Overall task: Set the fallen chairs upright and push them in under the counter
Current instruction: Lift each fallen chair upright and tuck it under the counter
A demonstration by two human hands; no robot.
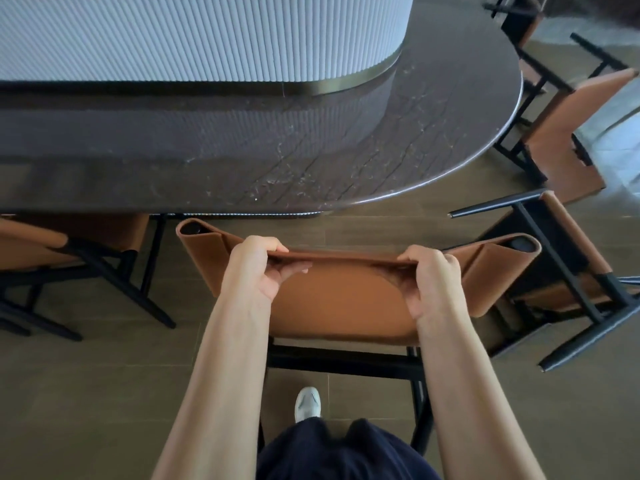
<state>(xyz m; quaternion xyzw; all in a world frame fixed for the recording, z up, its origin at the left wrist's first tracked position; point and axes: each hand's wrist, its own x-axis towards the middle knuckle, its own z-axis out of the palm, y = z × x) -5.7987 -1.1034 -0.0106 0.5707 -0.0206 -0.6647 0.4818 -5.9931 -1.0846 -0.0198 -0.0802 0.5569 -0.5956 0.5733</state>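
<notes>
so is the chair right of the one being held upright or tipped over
Tipped over: the chair lies on its side, black legs pointing sideways.

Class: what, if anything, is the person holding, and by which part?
Both hands, left hand and right hand, grip the tan chair by the top edge of its backrest, fingers curled over it.

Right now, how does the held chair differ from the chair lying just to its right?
Pose: the held chair stands upright facing the counter; the right chair lies tipped over, black legs pointing sideways.
Contact: the left hand and right hand grip the held chair's backrest top; nobody touches the right chair.
Position: the held chair sits squarely before the counter edge; the right chair lies off the counter's rounded end.
Shared: tan leather, black frames.
</notes>
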